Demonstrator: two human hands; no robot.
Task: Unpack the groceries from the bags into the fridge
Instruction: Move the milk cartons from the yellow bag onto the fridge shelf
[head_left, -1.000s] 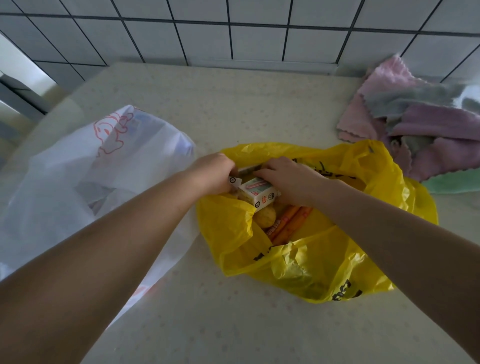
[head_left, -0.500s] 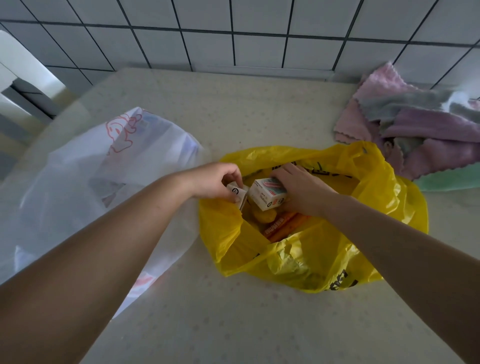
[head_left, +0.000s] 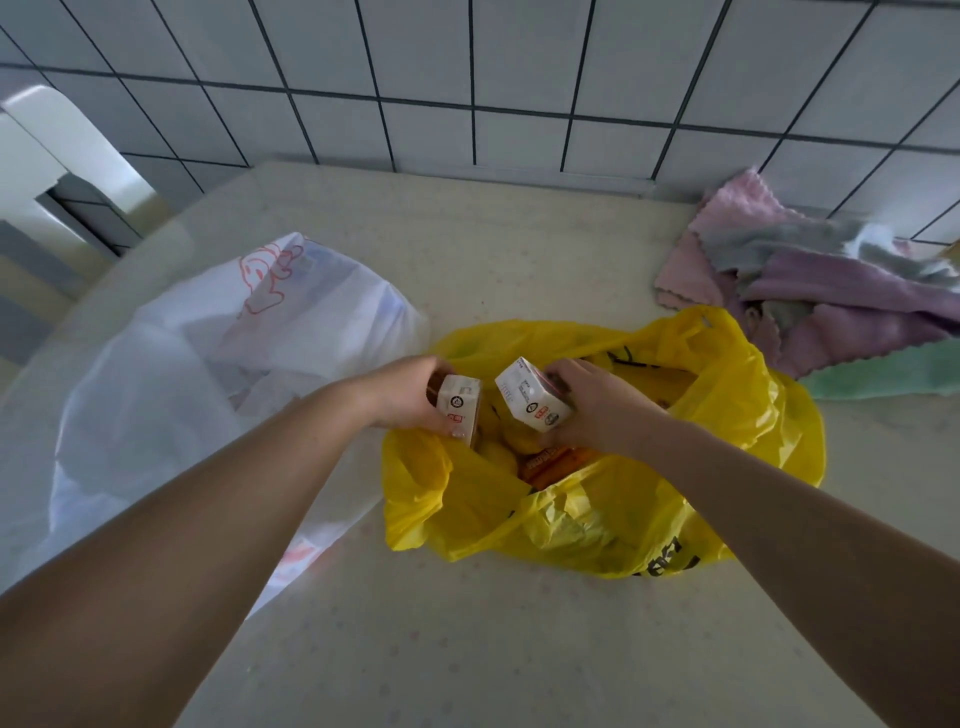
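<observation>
The unpacking looks to be at an early stage; each hand has a small carton and both cartons are just above the mouth of the yellow bag (head_left: 597, 509), which lies open on the speckled table (head_left: 467, 649); the left hand (head_left: 410, 397) is wrapped around the left carton (head_left: 460, 410), fingers curled over its far side and thumb along the near edge; the right hand (head_left: 592, 402) pinches the right carton (head_left: 530, 397) from its right side, the box tilted with its printed white face turned up; the two cartons are near each other but apart; nothing shows that either has reached the fridge, and no fridge can be made out in this view; still inside the yellow bag are some yellow, rounded items (head_left: 506, 447) and an orange packet (head_left: 550, 462), so that bag is far from emptied; the white bag (head_left: 171, 374) to the left sits bulging and unopened by either hand, and what it holds cannot be told through the plastic; a heap of cloths (head_left: 810, 291) lies at the far right by the tiled wall, apart from the work; what remains, as I judge it, is carrying these two cartons to the fridge, then clearing the rest of the yellow bag and the whole of the white one.
</observation>
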